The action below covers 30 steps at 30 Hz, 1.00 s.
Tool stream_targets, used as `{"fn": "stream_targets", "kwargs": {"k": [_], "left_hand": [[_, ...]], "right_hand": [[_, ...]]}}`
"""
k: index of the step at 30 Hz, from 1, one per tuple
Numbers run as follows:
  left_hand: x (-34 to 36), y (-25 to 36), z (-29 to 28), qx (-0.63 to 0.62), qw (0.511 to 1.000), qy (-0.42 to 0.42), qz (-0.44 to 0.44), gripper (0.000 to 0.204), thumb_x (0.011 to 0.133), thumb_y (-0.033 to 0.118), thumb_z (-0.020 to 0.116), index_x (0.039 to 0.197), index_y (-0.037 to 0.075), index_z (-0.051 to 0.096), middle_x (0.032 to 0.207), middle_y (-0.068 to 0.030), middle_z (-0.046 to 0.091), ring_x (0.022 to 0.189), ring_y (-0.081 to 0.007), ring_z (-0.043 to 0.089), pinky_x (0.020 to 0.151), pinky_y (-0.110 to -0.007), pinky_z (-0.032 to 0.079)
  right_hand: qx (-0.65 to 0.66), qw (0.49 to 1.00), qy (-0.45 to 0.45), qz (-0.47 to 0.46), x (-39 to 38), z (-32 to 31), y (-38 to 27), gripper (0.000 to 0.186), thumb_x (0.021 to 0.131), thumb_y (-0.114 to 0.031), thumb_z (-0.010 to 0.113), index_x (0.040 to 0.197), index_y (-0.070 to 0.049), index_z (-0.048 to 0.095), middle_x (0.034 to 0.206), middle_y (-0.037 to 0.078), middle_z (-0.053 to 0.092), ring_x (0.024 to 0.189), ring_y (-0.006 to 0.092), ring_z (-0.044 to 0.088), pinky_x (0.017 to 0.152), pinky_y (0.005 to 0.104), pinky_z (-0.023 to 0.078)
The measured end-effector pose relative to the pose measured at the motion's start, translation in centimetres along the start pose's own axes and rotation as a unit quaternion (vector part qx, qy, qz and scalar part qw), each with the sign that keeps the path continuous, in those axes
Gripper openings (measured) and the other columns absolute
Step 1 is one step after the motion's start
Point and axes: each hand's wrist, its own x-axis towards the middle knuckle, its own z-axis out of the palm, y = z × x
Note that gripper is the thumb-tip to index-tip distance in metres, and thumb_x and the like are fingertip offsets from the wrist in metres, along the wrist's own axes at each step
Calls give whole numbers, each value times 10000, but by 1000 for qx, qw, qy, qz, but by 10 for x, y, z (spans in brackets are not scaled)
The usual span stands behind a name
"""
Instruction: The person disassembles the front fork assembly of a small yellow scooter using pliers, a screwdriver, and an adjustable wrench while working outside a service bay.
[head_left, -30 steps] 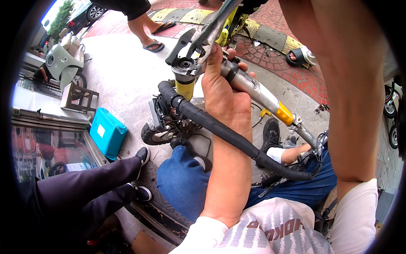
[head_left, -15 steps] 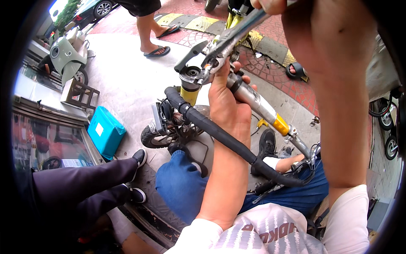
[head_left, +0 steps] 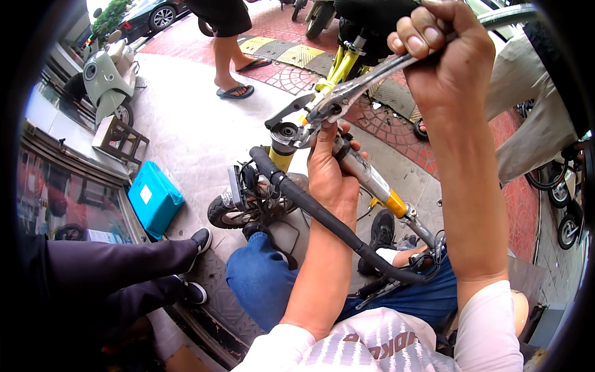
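Right hand (head_left: 449,59) fisted on pliers (head_left: 347,93) — left hand (head_left: 328,167) wrapped round the silver tube (head_left: 362,170).

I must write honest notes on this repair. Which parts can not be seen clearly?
- Head view: the left hand covers the metal tube where it grips.
- The plier jaws' contact with the yellow stem top is too small.
- The right hand hides the pliers handle ends.
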Motion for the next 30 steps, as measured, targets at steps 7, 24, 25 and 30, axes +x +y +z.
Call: {"fn": "stream_targets", "kwargs": {"k": [7, 24, 25, 30], "left_hand": [[-8, 2, 8, 1, 1000, 13, -7, 340, 939, 379, 806, 1146, 134, 694, 967, -18, 705, 758, -163, 649, 614, -362, 560], [-10, 4, 3, -64, 998, -4, -15, 364, 989, 435, 680, 1149, 108, 677, 982, -72, 725, 736, -203, 677, 627, -406, 568], [-10, 7, 6, -65, 998, -1, -9, 419, 1008, 487, 582, 1144, 103, 677, 981, -90, 731, 723, -220, 679, 629, -417, 567], [-1, 5, 1, -49, 998, -20, -37, 394, 1031, 532, 541, 1123, 168, 660, 973, -127, 725, 739, -288, 687, 651, -511, 577]], "right_hand": [[54, 997, 59, 9, 8, -28, 2, 392, 904, -97, 612, 592, -163, 384, 538, -8, 400, 508, 154, 428, 628, 360, 388], [52, 996, 55, -54, 11, 6, 10, 401, 924, -195, 587, 563, -169, 415, 470, -17, 410, 404, 158, 447, 446, 327, 387], [-10, 995, -79, -57, 9, 7, -2, 355, 930, -105, 592, 637, -129, 392, 546, 15, 396, 505, 171, 426, 581, 352, 372], [57, 997, 57, -4, 18, -39, -1, 335, 915, -120, 597, 648, -140, 396, 542, 9, 389, 494, 179, 380, 545, 357, 337]]}}
